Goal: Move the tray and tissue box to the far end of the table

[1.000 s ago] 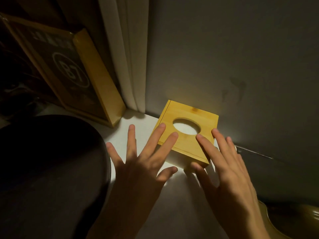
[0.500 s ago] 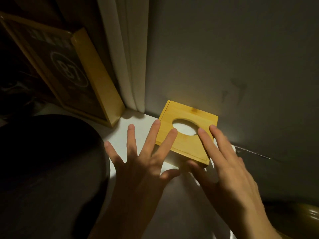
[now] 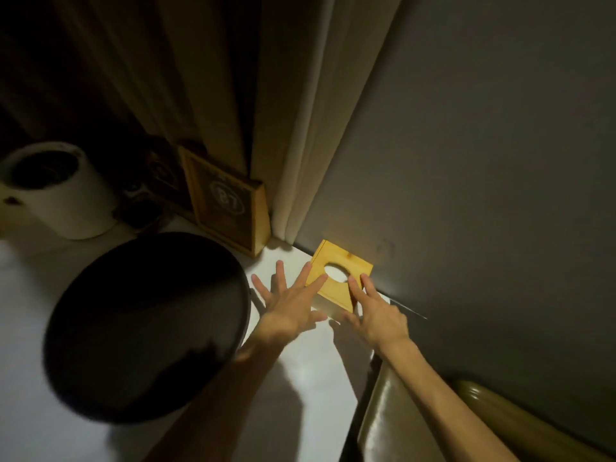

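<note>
A yellow wooden tissue box (image 3: 336, 286) with an oval hole in its top sits on the white table (image 3: 300, 378), against the grey wall at the far right corner. My left hand (image 3: 290, 305) lies flat with fingers spread, two fingertips resting on the box's near left edge. My right hand (image 3: 376, 311) is also flat, its fingertips on the box's top right by the hole. Neither hand grips the box. A round black tray (image 3: 146, 325) sits on the table to the left of my hands.
A yellow-framed board marked "87" (image 3: 230, 208) leans at the back by cream curtains (image 3: 310, 145). A white cylindrical container (image 3: 56, 191) stands at the far left. A shiny tan chair back (image 3: 393, 415) is at the table's right edge.
The view has pulled back and widened, showing the whole tray and the white container. My hands have stayed spread on the tissue box, which has not visibly moved.
</note>
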